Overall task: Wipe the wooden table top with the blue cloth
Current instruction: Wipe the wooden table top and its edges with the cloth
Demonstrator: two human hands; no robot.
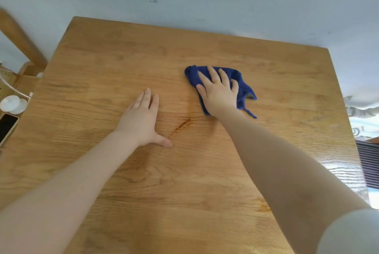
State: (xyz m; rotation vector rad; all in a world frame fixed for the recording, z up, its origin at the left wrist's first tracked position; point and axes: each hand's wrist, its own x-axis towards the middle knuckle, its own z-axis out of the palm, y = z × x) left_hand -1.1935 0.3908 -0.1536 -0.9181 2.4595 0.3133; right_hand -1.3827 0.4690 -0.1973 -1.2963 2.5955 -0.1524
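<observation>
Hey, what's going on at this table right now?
A person is wiping a wooden table top. The right hand presses flat on a crumpled blue cloth toward the far right part, while the left hand rests flat on the bare wood. A dark streak lies between them.

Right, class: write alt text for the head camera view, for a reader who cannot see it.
A person's right hand presses a blue cloth flat on a wooden table top. The left hand rests open on the wood beside a dark streak.
</observation>
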